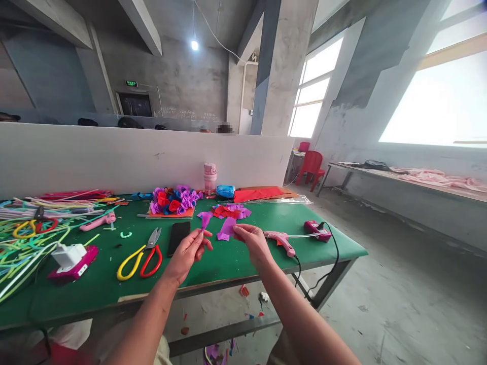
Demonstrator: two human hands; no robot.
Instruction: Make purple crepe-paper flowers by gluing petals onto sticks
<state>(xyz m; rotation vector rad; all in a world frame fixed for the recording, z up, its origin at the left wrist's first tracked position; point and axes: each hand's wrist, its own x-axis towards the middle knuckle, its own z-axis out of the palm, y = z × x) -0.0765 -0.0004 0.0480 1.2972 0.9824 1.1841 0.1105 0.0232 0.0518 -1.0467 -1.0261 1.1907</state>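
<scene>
My left hand [190,251] is raised just above the green desk [228,263], its fingers [203,238] closed in a light pinch on the bottom tip of a small purple petal [205,219], which stands upright from the grip. My right hand [251,242] faces it, thumb and forefinger nipped shut on the edge of a larger purple piece [227,228] that hangs flat between the two hands. I hold both by their edges, I think, because the material looks thin, soft and matte, like felt or foam sheet, and would crease in a fuller grip. The pile of cut petals [230,211], red and purple, lies just behind, within easy reach. The pink glue gun [279,241] rests near my right wrist, and the scissors [142,256] with yellow and red loops lie to my left.
</scene>
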